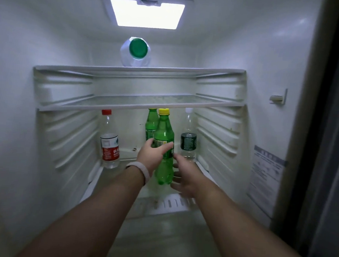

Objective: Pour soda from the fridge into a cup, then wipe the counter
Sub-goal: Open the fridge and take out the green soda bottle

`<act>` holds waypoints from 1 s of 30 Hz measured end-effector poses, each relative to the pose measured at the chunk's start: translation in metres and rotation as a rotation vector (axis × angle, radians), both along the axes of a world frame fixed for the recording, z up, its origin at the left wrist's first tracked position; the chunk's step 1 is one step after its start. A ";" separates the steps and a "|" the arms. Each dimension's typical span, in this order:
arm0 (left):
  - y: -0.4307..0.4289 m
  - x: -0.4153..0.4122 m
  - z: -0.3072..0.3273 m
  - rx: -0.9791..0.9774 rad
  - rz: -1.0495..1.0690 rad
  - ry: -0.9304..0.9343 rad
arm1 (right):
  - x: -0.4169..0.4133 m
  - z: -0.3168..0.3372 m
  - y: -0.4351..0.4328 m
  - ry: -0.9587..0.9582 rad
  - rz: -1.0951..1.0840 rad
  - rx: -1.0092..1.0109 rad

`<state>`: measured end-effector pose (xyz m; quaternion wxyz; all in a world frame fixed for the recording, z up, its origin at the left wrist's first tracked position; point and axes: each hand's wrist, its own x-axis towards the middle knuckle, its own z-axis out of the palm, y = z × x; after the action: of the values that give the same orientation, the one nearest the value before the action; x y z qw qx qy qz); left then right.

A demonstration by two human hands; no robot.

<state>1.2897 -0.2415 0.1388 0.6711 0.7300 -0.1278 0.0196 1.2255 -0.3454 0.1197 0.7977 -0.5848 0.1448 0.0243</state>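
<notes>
Here the soda bottle stands upright, cap up, left hand fingers wrapped around it, right hand fingers apart.

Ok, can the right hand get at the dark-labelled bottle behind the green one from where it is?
Probably yes. The right hand sits open just in front of that bottle, nothing between them. The green bottle stands to its left, in the left hand's grip, so clear of the path.

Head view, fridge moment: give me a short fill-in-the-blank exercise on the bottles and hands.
1. The left hand has its grip on the green soda bottle with the ____ cap.
2. The water bottle at far left has a ____ cap.
3. The right hand is ____, beside the bottle's base.

Missing: yellow; red; open
</notes>
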 end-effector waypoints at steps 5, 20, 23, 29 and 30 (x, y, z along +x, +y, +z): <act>0.005 -0.006 -0.002 0.004 0.047 -0.063 | -0.004 -0.001 0.003 -0.010 0.025 0.064; 0.041 -0.082 0.011 0.024 0.118 -0.120 | -0.054 -0.003 0.026 0.003 0.129 0.108; 0.051 -0.104 0.012 -0.033 0.112 -0.141 | -0.072 -0.006 0.029 -0.018 0.171 0.093; 0.075 -0.154 0.012 -0.136 0.092 -0.112 | -0.118 -0.013 0.045 -0.035 0.263 0.143; 0.078 -0.163 0.012 -0.129 0.092 -0.122 | -0.125 -0.015 0.048 -0.043 0.274 0.150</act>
<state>1.1268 -0.1634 0.1513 0.7061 0.6879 -0.1333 0.1027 1.1001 -0.2975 0.1050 0.8314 -0.5381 0.0446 0.1312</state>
